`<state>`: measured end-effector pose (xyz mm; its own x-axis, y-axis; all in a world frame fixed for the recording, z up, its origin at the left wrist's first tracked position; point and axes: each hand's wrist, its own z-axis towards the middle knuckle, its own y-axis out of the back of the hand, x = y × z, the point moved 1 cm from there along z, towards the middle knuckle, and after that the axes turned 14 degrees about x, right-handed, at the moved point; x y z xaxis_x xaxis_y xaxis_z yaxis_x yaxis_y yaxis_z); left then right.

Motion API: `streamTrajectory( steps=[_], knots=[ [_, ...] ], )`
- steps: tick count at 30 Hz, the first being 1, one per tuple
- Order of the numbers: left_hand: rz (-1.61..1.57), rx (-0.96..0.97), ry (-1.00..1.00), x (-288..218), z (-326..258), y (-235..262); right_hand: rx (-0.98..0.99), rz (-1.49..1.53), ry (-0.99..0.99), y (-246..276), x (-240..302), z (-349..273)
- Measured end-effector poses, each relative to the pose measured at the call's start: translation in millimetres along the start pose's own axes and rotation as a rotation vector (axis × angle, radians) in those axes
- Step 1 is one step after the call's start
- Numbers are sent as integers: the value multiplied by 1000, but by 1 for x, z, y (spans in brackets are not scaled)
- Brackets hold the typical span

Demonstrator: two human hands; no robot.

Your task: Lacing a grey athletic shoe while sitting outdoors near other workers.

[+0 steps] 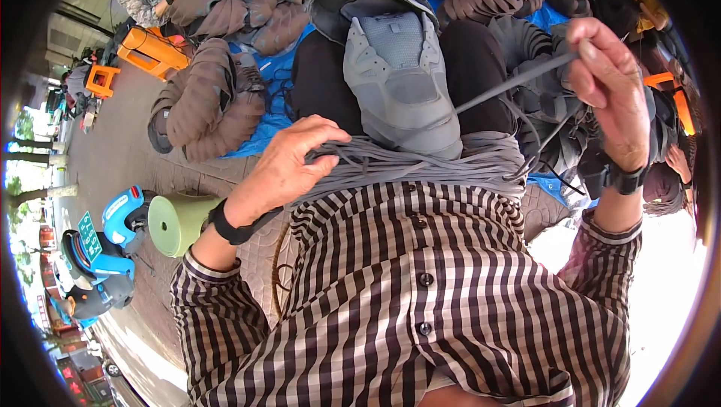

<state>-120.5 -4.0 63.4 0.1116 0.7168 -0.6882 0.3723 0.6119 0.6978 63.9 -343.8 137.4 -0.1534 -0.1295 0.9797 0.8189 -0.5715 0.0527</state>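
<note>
One gray lace (518, 82) is pinched by the right hand (614, 99); the left hand's (282, 163) grip is unclear.

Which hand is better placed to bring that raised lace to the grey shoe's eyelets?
Probably the right hand: it already pinches the raised lace, while the left hand is down at the lace bundle.
</note>
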Motion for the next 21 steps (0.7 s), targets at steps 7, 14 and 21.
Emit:
streamTrajectory(
  steps=[7,14,21],
  knots=[
    [-221,-117,-354,-49,47,33,-48,-188,73,-34,60,-3],
    [-440,378,-359,-102,73,32,183,-73,34,-65,92,42],
    [-414,181,-117,-48,44,23,120,60,181,-20,84,6]
  ],
)
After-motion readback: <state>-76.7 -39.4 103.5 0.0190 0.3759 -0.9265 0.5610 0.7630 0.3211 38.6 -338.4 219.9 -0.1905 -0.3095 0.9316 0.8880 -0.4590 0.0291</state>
